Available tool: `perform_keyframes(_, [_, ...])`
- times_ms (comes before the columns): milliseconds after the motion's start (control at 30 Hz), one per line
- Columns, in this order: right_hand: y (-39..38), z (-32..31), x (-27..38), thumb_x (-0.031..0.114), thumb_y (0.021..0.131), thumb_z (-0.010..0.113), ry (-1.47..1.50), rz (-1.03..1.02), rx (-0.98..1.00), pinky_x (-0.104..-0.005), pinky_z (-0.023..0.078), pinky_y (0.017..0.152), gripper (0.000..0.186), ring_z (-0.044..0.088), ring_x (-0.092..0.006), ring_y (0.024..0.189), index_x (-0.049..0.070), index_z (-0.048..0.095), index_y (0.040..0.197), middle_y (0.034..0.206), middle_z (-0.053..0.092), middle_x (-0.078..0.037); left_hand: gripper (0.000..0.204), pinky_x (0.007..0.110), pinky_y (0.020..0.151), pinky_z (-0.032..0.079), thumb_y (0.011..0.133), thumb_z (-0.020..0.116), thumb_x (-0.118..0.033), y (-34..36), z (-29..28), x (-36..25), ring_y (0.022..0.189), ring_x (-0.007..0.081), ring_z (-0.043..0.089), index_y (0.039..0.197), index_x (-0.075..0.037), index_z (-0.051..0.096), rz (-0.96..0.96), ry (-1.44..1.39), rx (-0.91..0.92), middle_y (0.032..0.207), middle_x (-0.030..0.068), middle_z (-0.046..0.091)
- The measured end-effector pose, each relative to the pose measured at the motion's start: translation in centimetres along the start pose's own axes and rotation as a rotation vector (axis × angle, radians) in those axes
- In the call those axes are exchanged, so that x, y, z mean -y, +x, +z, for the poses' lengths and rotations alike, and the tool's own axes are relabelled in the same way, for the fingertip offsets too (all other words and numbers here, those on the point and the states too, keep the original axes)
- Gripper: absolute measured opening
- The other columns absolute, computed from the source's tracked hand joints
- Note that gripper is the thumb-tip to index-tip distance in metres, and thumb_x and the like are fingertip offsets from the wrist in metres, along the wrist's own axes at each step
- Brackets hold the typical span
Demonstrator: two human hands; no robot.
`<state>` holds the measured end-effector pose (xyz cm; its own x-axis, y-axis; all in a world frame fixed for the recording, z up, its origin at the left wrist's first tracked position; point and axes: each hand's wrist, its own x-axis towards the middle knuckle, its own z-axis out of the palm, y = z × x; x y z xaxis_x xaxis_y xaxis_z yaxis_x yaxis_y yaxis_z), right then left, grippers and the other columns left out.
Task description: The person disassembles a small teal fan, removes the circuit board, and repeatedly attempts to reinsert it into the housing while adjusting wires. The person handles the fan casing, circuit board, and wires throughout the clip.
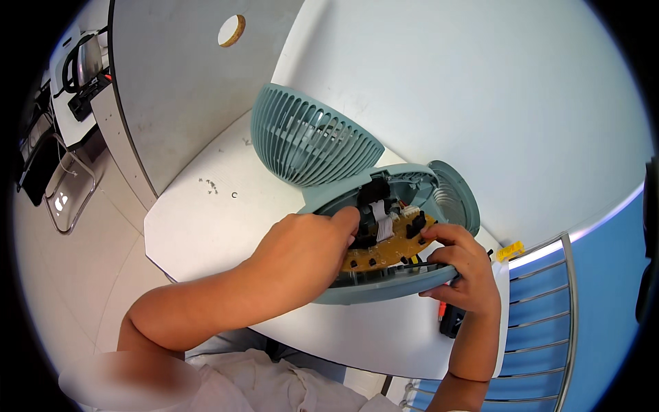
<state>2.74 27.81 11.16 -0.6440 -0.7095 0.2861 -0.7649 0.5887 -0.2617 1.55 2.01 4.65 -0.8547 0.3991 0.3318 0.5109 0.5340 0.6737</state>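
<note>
A grey-green plastic appliance housing (357,295) lies opened on the white table, its inside facing up. Within it sits a yellow-brown circuit board (384,255), tilted, with black parts on it and a white ribbon cable (385,229) running to it. My left hand (309,240) is closed at the board's left end; its fingertips are partly hidden. At the right end of the housing, my right hand (467,268) grips the rim, thumb outside, with a fingertip on the board's edge. Behind the housing stands a slatted grey-green half-round cover (309,137).
Several small screws (209,185) lie on the white table (199,237) at left. A ribbed round green part (453,196) is right of the housing. Near the right edge are a black and red tool (449,319) and a yellow object (510,251). A metal rack (566,309) stands beyond.
</note>
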Motion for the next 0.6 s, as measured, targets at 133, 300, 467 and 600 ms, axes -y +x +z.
perform_keyframes(133, [0.1,0.0,0.1,0.019,0.054,0.086,-0.018,0.003,-0.001,-0.0361,0.051,0.076,0.047,0.059,-0.0299,0.099,0.007,0.056,0.088,0.115,0.056,-0.013,0.014,0.042,0.058,0.051,0.08,0.057,-0.001,-0.2,0.1,0.4,0.07,0.0358,0.062,0.093,0.003,0.053,0.136,0.03,-0.038,0.086,0.0192,0.059])
perform_keyframes(300, [0.1,0.1,-0.1,0.019,0.054,0.086,0.0,-0.001,-0.008,-0.0361,0.051,0.076,0.047,0.059,-0.0301,0.098,0.007,0.056,0.088,0.115,0.056,-0.014,0.018,0.04,0.061,0.053,0.075,0.058,0.001,-0.1,-0.2,0.1,0.074,0.0337,0.062,0.091,0.007,0.054,0.189,0.113,-0.014,0.097,0.0203,0.053])
perform_keyframes(467, [0.0,0.1,-0.2,0.019,0.054,0.086,-0.008,-0.006,-0.015,-0.036,0.051,0.076,0.047,0.059,-0.03,0.098,0.007,0.056,0.088,0.115,0.056,-0.014,0.016,0.039,0.061,0.053,0.075,0.058,-0.001,0.1,-0.7,-0.6,0.072,0.0306,0.062,0.089,0.006,0.056,0.184,0.249,0.028,0.091,0.0171,0.051])
perform_keyframes(600, [0.0,0.2,-0.1,0.019,0.054,0.086,-0.002,-0.008,-0.016,-0.0358,0.051,0.076,0.047,0.059,-0.0301,0.098,0.006,0.056,0.088,0.115,0.056,-0.014,0.011,0.038,0.06,0.053,0.075,0.058,-0.002,0.1,-0.5,-0.7,0.073,0.0291,0.061,0.084,0.004,0.058,0.194,0.255,0.019,0.089,0.0156,0.05])
